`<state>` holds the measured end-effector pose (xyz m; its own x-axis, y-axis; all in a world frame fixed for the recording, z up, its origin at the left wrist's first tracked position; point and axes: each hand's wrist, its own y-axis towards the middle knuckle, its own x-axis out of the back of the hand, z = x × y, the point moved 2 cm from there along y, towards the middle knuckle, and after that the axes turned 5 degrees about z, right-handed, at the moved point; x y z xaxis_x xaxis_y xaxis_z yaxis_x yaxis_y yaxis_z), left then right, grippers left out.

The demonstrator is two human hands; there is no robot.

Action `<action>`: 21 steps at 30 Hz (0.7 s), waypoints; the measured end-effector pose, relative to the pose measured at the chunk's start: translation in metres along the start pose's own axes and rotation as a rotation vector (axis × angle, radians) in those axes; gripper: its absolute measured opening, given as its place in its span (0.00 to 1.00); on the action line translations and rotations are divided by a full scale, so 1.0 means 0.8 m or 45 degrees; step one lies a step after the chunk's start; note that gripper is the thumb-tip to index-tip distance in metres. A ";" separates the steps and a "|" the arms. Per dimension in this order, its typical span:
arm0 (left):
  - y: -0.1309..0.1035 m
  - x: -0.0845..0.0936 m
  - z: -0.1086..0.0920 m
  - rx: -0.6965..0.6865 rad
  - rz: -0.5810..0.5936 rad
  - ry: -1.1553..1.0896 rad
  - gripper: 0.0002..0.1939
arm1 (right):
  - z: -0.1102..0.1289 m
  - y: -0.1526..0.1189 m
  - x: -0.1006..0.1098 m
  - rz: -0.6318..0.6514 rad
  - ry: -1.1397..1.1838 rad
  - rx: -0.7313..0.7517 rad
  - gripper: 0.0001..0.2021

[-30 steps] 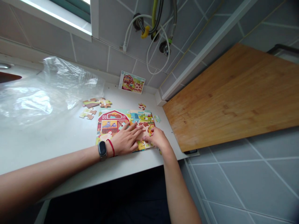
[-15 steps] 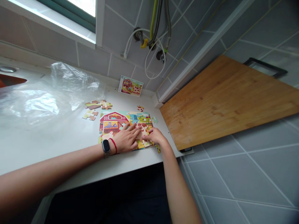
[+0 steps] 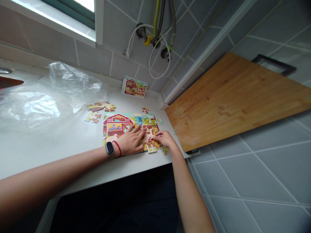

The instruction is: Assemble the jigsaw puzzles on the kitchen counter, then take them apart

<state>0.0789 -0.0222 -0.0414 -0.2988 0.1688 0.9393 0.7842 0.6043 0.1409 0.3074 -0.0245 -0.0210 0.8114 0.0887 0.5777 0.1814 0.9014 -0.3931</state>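
Note:
A farm-scene jigsaw puzzle (image 3: 118, 118) with a red barn lies partly assembled on the white counter. My left hand (image 3: 131, 141) rests flat across its middle, fingers spread, covering part of the picture. At the puzzle's right side, my right hand (image 3: 164, 138) pinches a brown-and-cream puzzle piece at the cow; the fingertips hide part of it. Just below them, a pale puzzle piece (image 3: 152, 149) juts past the puzzle's lower edge. A yellow-green piece (image 3: 165, 150) lies beneath my right wrist.
Several loose pieces (image 3: 93, 117) lie left of the puzzle, and a cow-spotted one (image 3: 145, 110) behind it. A picture card (image 3: 134, 86) leans against the tiled wall. Crumpled clear plastic (image 3: 73, 82) covers the counter's left. A wooden board (image 3: 238, 103) stands at the right.
My right hand has shifted slightly up and right at the puzzle's edge. The pale piece now shows below the fingertips, over the lower edge. My left hand stays flat on the puzzle.

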 end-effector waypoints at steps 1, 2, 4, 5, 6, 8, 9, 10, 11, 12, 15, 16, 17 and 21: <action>0.000 0.001 0.000 0.002 0.006 0.000 0.35 | -0.002 0.000 0.002 -0.008 0.008 0.010 0.09; 0.000 0.001 0.000 0.006 0.014 0.002 0.35 | -0.004 0.001 0.005 -0.022 0.013 0.020 0.09; 0.000 0.002 0.000 0.015 0.034 0.007 0.35 | -0.010 0.002 0.012 -0.054 0.019 0.034 0.09; 0.000 0.003 0.000 0.020 0.040 0.009 0.35 | -0.014 0.003 0.016 -0.065 0.019 0.039 0.09; 0.000 0.003 0.000 0.023 0.043 0.011 0.35 | -0.018 0.005 0.020 -0.072 0.016 0.041 0.08; 0.000 0.003 0.001 0.027 0.039 0.014 0.34 | -0.025 0.008 0.029 -0.083 0.008 0.046 0.09; 0.000 0.003 0.001 0.024 0.035 0.013 0.33 | -0.028 0.010 0.032 -0.090 0.005 0.049 0.09; 0.000 0.002 0.001 0.019 0.032 0.010 0.33 | -0.031 0.012 0.036 -0.102 -0.004 0.053 0.09; 0.000 0.002 0.002 0.014 0.028 0.007 0.33 | -0.032 0.014 0.038 -0.117 -0.022 0.057 0.09; -0.001 0.001 0.002 0.009 0.023 0.003 0.33 | -0.033 0.016 0.040 -0.129 -0.053 0.065 0.09; -0.001 0.001 0.004 -0.002 0.008 0.002 0.33 | -0.032 0.016 0.041 -0.161 -0.198 0.090 0.10; -0.002 0.001 0.004 -0.004 0.003 0.005 0.32 | -0.031 0.013 0.041 -0.193 -0.250 0.110 0.09; -0.002 0.002 0.004 -0.009 0.000 0.007 0.32 | -0.028 0.007 0.040 -0.237 -0.295 0.146 0.08; -0.002 0.003 0.004 -0.029 -0.007 0.018 0.31 | -0.016 -0.036 0.028 -0.332 -0.410 0.477 0.07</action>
<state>0.0753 -0.0208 -0.0406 -0.2958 0.1543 0.9427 0.7947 0.5874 0.1532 0.3272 -0.0538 -0.0056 0.5448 -0.0856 0.8342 0.0960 0.9946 0.0394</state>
